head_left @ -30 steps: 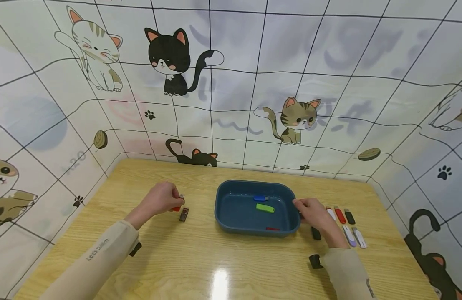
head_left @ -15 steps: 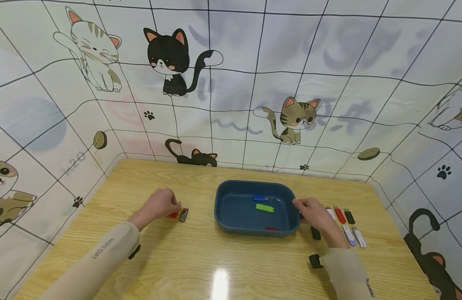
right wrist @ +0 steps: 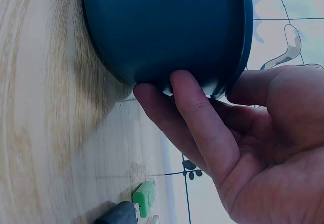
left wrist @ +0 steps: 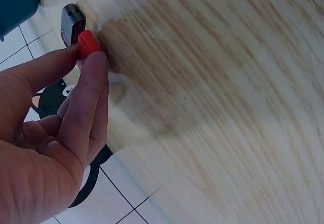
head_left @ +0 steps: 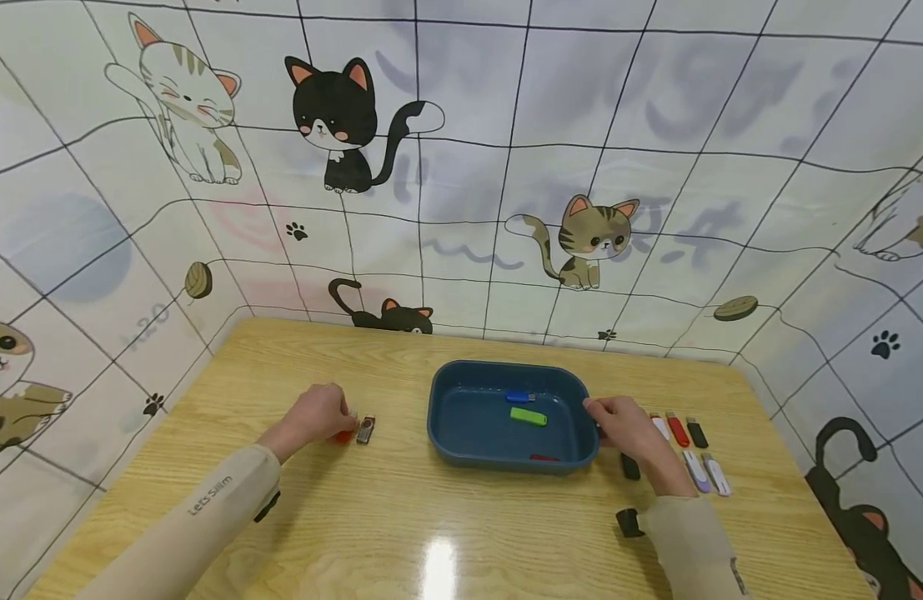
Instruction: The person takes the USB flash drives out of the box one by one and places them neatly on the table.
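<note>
My left hand (head_left: 314,419) pinches a red USB flash drive (left wrist: 89,44) between thumb and fingertips, low over the left of the table. Just right of it lies a USB flash drive with a metal cover (head_left: 366,430). My right hand (head_left: 624,427) grips the right end of a dark blue plastic bin (head_left: 461,455), thumb at the rim and fingers against the outer wall (right wrist: 167,37). Inside the bin lie a blue flash drive (head_left: 518,397), a green one (head_left: 529,416) and a dark red one (head_left: 544,457), partly hidden by the front wall.
Right of the bin several flash drives lie in a group, among them a red one (head_left: 678,430), a black one (head_left: 697,432) and a white-and-purple one (head_left: 696,472). Another black drive (head_left: 630,467) lies beside my right wrist. Cat-patterned cloth (head_left: 461,183) walls the table's back and sides.
My left hand has moved slightly left and down toward the table with the red flash drive, away from the metal-covered one. The right hand and the bin have stayed in place.
</note>
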The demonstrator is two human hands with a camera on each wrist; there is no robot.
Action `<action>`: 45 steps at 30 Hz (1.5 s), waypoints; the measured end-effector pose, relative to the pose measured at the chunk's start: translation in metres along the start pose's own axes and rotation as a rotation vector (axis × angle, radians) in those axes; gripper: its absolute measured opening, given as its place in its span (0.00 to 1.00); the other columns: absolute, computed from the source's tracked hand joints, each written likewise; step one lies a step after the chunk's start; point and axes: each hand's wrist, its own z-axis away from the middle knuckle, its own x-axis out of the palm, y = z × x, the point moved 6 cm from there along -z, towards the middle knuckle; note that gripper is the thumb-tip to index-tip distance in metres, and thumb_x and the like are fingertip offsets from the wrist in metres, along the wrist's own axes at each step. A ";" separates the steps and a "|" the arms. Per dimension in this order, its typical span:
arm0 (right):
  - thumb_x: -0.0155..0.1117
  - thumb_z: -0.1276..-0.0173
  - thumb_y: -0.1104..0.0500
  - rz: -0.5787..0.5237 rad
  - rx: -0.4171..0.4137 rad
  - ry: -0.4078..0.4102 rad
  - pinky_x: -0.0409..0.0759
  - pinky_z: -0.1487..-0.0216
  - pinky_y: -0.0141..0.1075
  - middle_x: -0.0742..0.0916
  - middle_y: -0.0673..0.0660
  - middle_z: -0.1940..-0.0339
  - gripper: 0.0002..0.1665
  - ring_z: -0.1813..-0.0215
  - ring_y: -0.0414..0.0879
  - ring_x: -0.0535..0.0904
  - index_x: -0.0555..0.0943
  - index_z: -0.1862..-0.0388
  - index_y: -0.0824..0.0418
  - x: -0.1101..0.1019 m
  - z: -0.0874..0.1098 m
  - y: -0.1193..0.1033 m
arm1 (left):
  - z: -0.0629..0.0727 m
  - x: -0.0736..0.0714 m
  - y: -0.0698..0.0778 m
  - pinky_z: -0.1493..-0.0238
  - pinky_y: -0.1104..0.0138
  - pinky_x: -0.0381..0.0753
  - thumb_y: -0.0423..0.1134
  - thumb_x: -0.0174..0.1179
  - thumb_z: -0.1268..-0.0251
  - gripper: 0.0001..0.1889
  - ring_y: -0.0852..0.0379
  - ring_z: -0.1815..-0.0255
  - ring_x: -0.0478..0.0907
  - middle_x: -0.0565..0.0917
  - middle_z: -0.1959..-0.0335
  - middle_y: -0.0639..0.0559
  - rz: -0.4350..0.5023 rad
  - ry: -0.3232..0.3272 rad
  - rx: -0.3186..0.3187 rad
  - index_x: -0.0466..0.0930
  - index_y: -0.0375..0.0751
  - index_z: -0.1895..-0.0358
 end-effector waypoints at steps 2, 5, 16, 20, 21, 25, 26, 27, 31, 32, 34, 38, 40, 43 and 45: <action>0.49 0.14 0.55 -0.006 0.000 0.002 0.89 0.55 0.45 0.87 0.63 0.58 0.24 0.54 0.54 0.88 0.84 0.52 0.74 0.000 0.000 0.000 | -0.001 0.002 -0.002 0.77 0.70 0.66 0.37 0.72 0.40 0.14 0.59 0.79 0.68 0.75 0.83 0.55 -0.004 0.004 0.000 0.82 0.41 0.82; 0.49 0.14 0.55 -0.010 0.003 0.005 0.89 0.56 0.44 0.85 0.59 0.63 0.23 0.57 0.50 0.87 0.84 0.59 0.72 0.001 0.000 0.001 | -0.002 0.003 -0.003 0.77 0.69 0.66 0.37 0.72 0.40 0.14 0.59 0.79 0.68 0.75 0.84 0.55 -0.005 0.005 -0.004 0.82 0.40 0.82; 0.49 0.14 0.54 0.001 0.007 0.014 0.88 0.59 0.44 0.78 0.54 0.75 0.24 0.63 0.46 0.85 0.77 0.72 0.64 0.002 0.000 0.002 | -0.004 0.004 -0.002 0.81 0.72 0.58 0.39 0.73 0.42 0.23 0.62 0.84 0.60 0.64 0.91 0.61 -0.008 0.014 -0.022 0.71 0.47 0.90; 0.50 0.14 0.54 0.003 0.013 0.010 0.84 0.64 0.42 0.73 0.52 0.79 0.25 0.70 0.45 0.79 0.73 0.75 0.62 0.002 0.000 0.002 | -0.004 0.004 -0.002 0.81 0.72 0.56 0.40 0.72 0.41 0.25 0.63 0.85 0.58 0.62 0.92 0.62 -0.005 0.005 -0.021 0.68 0.48 0.91; 0.50 0.14 0.54 0.003 0.012 0.010 0.83 0.66 0.42 0.71 0.51 0.80 0.25 0.72 0.45 0.77 0.72 0.76 0.61 0.002 0.000 0.002 | -0.004 0.003 -0.003 0.81 0.72 0.56 0.40 0.71 0.40 0.25 0.63 0.86 0.58 0.64 0.93 0.62 -0.004 0.000 -0.023 0.70 0.47 0.91; 0.50 0.14 0.54 -0.005 0.005 0.010 0.81 0.67 0.42 0.68 0.51 0.81 0.26 0.73 0.46 0.74 0.69 0.78 0.59 0.002 0.000 0.001 | -0.003 -0.002 -0.005 0.81 0.71 0.64 0.39 0.68 0.35 0.20 0.62 0.86 0.66 0.73 0.92 0.58 0.013 -0.028 -0.039 0.80 0.40 0.86; 0.50 0.14 0.54 -0.008 0.005 0.008 0.82 0.65 0.43 0.69 0.51 0.81 0.26 0.72 0.46 0.76 0.69 0.78 0.59 0.002 0.000 0.001 | -0.002 -0.004 -0.005 0.80 0.70 0.67 0.38 0.67 0.33 0.18 0.61 0.86 0.69 0.76 0.91 0.56 0.019 -0.032 -0.034 0.83 0.38 0.83; 0.50 0.14 0.54 -0.011 0.006 0.007 0.83 0.64 0.43 0.70 0.51 0.80 0.26 0.71 0.46 0.77 0.70 0.78 0.59 0.002 0.000 0.001 | -0.001 -0.008 -0.005 0.79 0.69 0.69 0.38 0.65 0.32 0.17 0.61 0.86 0.71 0.77 0.90 0.55 0.025 -0.034 -0.032 0.84 0.36 0.81; 0.50 0.14 0.54 -0.007 0.013 0.011 0.86 0.60 0.43 0.74 0.53 0.77 0.24 0.66 0.46 0.81 0.73 0.75 0.61 0.002 0.000 0.003 | 0.000 -0.026 0.001 0.75 0.64 0.77 0.35 0.62 0.30 0.10 0.57 0.81 0.79 0.82 0.82 0.50 0.043 0.035 0.002 0.85 0.31 0.67; 0.50 0.14 0.54 -0.006 0.013 0.014 0.87 0.59 0.43 0.75 0.54 0.76 0.24 0.65 0.46 0.82 0.74 0.74 0.62 0.002 0.000 0.003 | -0.001 -0.031 0.004 0.74 0.62 0.78 0.34 0.61 0.31 0.09 0.56 0.79 0.79 0.83 0.79 0.48 0.042 0.066 0.020 0.84 0.29 0.64; 0.50 0.14 0.54 -0.002 0.012 0.016 0.87 0.59 0.43 0.75 0.54 0.75 0.24 0.64 0.46 0.82 0.75 0.74 0.62 0.002 0.000 0.003 | -0.002 -0.041 0.012 0.71 0.59 0.80 0.35 0.60 0.31 0.09 0.54 0.76 0.79 0.85 0.73 0.46 0.037 0.135 0.045 0.82 0.29 0.60; 0.50 0.14 0.55 -0.001 0.007 0.012 0.86 0.60 0.43 0.74 0.53 0.76 0.24 0.65 0.46 0.82 0.74 0.75 0.61 0.003 0.000 0.003 | -0.003 -0.052 0.036 0.67 0.55 0.82 0.35 0.62 0.32 0.09 0.52 0.70 0.80 0.85 0.67 0.45 0.016 0.231 0.114 0.82 0.32 0.57; 0.49 0.14 0.56 -0.002 0.003 0.009 0.86 0.61 0.44 0.72 0.53 0.77 0.25 0.67 0.46 0.81 0.72 0.76 0.61 0.003 -0.001 0.003 | -0.004 -0.055 0.050 0.65 0.55 0.82 0.36 0.63 0.32 0.08 0.51 0.68 0.80 0.85 0.66 0.46 0.007 0.264 0.143 0.83 0.33 0.57; 0.49 0.14 0.56 -0.007 -0.005 0.012 0.84 0.63 0.44 0.70 0.52 0.79 0.25 0.69 0.48 0.79 0.70 0.77 0.60 0.002 -0.001 0.003 | -0.005 -0.059 0.070 0.62 0.54 0.83 0.36 0.63 0.31 0.09 0.50 0.65 0.81 0.85 0.65 0.46 -0.015 0.302 0.180 0.84 0.34 0.56; 0.49 0.14 0.56 -0.009 -0.008 0.011 0.83 0.65 0.44 0.69 0.51 0.80 0.26 0.70 0.50 0.78 0.68 0.78 0.61 0.002 -0.002 0.003 | -0.005 -0.061 0.084 0.60 0.54 0.83 0.37 0.64 0.31 0.09 0.50 0.62 0.81 0.85 0.62 0.46 -0.022 0.324 0.203 0.84 0.35 0.54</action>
